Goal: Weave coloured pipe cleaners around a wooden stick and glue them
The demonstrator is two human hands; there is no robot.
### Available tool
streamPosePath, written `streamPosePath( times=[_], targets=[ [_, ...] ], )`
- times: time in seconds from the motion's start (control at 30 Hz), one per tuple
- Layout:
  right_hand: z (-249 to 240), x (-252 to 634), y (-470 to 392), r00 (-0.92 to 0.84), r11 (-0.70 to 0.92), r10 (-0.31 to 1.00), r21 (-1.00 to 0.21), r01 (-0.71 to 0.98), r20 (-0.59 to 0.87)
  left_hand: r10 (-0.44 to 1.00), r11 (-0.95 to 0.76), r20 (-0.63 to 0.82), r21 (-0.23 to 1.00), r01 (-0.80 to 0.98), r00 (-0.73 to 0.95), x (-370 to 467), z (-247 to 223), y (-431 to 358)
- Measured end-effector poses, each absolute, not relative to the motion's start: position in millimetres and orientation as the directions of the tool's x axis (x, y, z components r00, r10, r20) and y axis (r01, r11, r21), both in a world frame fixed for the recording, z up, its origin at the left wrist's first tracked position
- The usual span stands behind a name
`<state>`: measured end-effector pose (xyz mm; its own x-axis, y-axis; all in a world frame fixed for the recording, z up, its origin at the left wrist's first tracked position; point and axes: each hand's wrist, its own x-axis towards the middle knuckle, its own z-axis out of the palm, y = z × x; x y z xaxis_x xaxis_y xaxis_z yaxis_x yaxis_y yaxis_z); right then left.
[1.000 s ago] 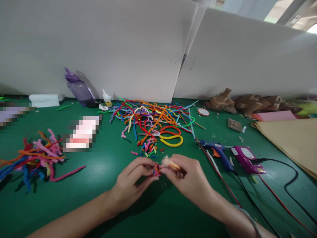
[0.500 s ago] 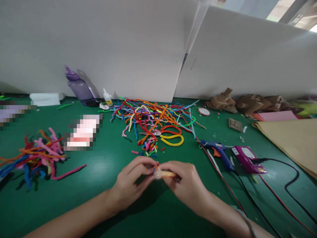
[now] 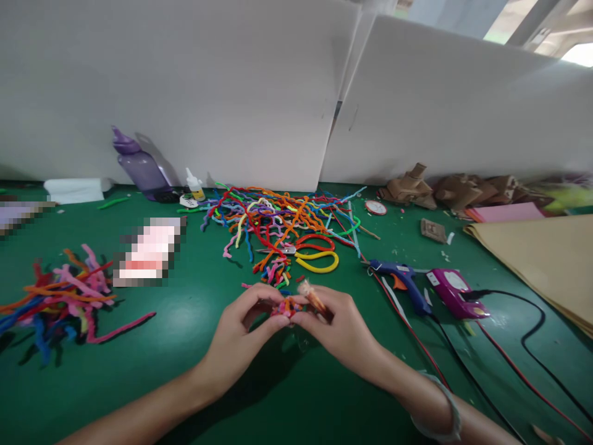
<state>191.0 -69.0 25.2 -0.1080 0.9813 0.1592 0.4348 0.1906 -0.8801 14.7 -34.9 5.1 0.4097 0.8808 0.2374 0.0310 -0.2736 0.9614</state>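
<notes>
Between my two hands is a small, fuzzy multicoloured piece, mostly orange, red and blue. My left hand pinches its left side with thumb and fingers. My right hand grips its right side with the thumb, and also holds a short brownish stick with a pale frayed tip pointing up and left. Just beyond the fingers lie scissors with one red and one yellow handle. Short cut bits of fuzzy stems lie next to the blades.
A tangle of fuzzy stems lies behind the scissors, another pile at the left. A blue glue gun, a magenta box and cables are at right. A purple bottle and small glue bottle stand near the white panel.
The stick in my right hand has swung from nearly level to tilted upward, its frayed end away from my left fingers. The multicoloured piece now shows more between both thumbs. The view has shifted slightly.
</notes>
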Motion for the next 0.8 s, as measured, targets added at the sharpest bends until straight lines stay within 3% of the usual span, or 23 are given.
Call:
streamPosePath(
  times=[0.3, 0.53, 0.8],
  targets=[
    [26.0, 196.3, -66.9, -0.114, 0.163, 0.985, -0.889, 0.429, 0.126, 0.864, -0.362, 0.289, 0.926, 0.109, 0.412, 13.3, 8.0, -33.0],
    [21.6, 198.1, -65.4, -0.089, 0.188, 0.982, -0.861, 0.472, 0.166, 0.705, -0.682, 0.536, 0.691, 0.237, 0.465, 9.4, 5.5, -28.7],
    [18.7, 195.5, -66.9, -0.048, 0.132, 0.991, -0.862, 0.49, 0.125, 0.518, -0.848, 0.664, 0.479, 0.226, 0.539, 6.5, -0.8, -27.9]
  ],
)
